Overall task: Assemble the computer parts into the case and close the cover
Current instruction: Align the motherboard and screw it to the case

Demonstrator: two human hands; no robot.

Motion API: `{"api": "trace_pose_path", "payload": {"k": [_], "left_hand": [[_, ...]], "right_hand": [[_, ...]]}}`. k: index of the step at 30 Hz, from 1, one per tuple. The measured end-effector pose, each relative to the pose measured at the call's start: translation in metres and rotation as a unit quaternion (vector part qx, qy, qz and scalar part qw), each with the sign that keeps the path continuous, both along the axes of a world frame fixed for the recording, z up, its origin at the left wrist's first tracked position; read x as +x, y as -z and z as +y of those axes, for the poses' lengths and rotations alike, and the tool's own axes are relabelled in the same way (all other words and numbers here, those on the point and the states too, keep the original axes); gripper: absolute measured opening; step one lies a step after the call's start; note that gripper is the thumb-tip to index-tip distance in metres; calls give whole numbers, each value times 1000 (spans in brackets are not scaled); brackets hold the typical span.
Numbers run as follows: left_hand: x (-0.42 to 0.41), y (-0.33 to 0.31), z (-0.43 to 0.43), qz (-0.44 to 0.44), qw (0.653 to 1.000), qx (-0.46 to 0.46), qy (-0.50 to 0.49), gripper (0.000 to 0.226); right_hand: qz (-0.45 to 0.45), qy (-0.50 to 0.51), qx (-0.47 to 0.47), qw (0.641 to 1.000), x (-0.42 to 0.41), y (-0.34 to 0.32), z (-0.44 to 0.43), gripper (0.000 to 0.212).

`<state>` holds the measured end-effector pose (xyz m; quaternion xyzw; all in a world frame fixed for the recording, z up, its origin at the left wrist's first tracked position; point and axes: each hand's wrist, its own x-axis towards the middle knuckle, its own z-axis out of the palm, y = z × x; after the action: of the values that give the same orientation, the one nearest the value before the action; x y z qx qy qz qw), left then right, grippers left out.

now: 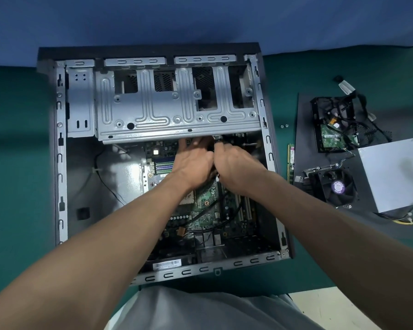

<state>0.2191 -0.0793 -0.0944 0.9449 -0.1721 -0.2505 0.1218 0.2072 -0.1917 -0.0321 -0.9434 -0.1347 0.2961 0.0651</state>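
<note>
An open computer case lies flat on a green table, with a green motherboard inside it. A silver drive cage spans its far half. My left hand and my right hand meet over the motherboard just below the cage's front edge. Their fingers are curled around a small dark cable or connector; the exact grip is blurred and partly hidden. Black cables run across the board below my wrists.
Right of the case a black side panel carries a hard drive, a cooler fan and a silver power supply. A RAM stick and two screws lie beside it. A blue cloth lies beyond.
</note>
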Motion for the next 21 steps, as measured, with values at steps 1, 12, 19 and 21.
{"api": "trace_pose_path", "payload": {"k": [1,12,19,21], "left_hand": [[0,1,-1,-1,1000,3,-6,21],[-35,-5,29,-99,990,-71,-77,38],[-69,-10,50,78,996,8,-41,15],[-73,-10,51,108,994,12,-24,28]], "right_hand": [[1,-8,6,1000,0,0,-1,39],[-79,-71,-88,990,11,2,-5,22],[-37,-106,-43,993,18,-3,-5,20],[-64,-99,-46,992,21,-4,-6,10]]}}
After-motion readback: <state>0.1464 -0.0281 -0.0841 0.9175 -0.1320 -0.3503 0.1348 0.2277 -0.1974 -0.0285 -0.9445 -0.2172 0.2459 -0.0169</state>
